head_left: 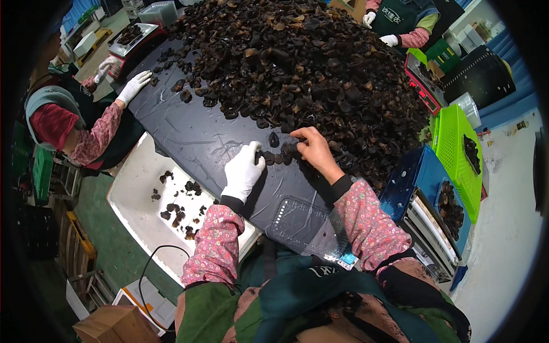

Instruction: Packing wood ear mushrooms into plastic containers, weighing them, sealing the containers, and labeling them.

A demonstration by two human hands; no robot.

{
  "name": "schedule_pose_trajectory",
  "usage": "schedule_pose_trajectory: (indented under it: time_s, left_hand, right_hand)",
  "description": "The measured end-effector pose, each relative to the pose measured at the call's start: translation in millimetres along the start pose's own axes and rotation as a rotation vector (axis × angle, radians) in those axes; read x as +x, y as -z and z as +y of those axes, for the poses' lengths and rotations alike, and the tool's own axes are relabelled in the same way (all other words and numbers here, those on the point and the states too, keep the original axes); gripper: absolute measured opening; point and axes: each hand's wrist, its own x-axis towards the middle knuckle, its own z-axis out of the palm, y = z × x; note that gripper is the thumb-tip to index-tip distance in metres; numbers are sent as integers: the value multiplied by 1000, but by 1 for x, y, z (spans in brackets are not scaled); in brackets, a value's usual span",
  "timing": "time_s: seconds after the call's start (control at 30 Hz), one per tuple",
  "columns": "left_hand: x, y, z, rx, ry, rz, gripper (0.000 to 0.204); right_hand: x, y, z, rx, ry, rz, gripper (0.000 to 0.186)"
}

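Lying in a short row on the glossy, creased, dark counter (197,134): thin, curled, dark-brown pieces (278,159), beside a ruffled heap (291,68) cut off at the top edge. White-gloved left hand (242,172) bends at the row's left end; its grip cannot be told. Bare right hand (318,152): index finger and thumb apart, remaining fingertips hidden.

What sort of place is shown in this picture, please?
Probably a food-handling workroom: a big heap of dark, mushroom-like pieces covers much of the table, what looks like a red scale stands beside it, and a co-worker's gloved hand is at the table's edge.
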Motion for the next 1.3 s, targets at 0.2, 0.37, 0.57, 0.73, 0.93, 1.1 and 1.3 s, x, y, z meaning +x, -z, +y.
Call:
schedule_pose_trajectory:
  time_s: [0.2,0.37,0.57,0.73,0.93,1.1,1.3]
  left_hand:
    - [6,15,14,186,-56,-317,31]
    - [-10,4,4,243,-93,-203,23]
    - [-18,12,-13,-91,209,120,19]
    - [3,10,-11,-97,158,147,26]
    - [35,-12,-12,3,-148,-112,26]
    - [33,-20,-10,63,-161,-25,22]
    - [-7,8,-39,-683,261,195,14]
  right_hand:
    - [-7,20,15,-106,-262,3,24]
    - [-18,-8,-10,-368,146,-136,49]
    - [11,-16,11,-130,35,1,14]
    - [19,-1,8,312,-381,-67,14]
    - [1,-7,4,99,-390,-107,20]
    - [-9,-24,17,-266,-39,21,21]
    - [-15,-44,-25,-324,51,-168,48]
